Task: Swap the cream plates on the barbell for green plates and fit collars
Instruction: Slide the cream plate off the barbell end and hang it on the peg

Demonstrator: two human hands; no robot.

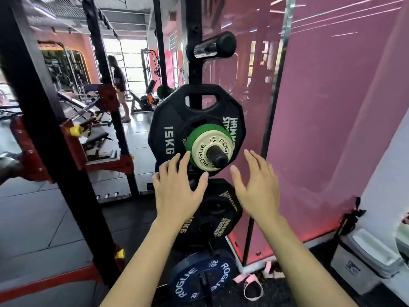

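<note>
Both hands were spread and held nothing: the left hand (179, 191) and right hand (254, 189) flanked the storage peg (218, 155). There the cream plate (208, 151) covered the green plate (199, 135), blocking its removal.

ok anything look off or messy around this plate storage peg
Mostly tidy. The small cream Rogue plate and green plate sit square on the peg against the black 15 kg plate. Only oddity: pale pink straps lie loose on the floor beside the blue Rogue plate.
</note>
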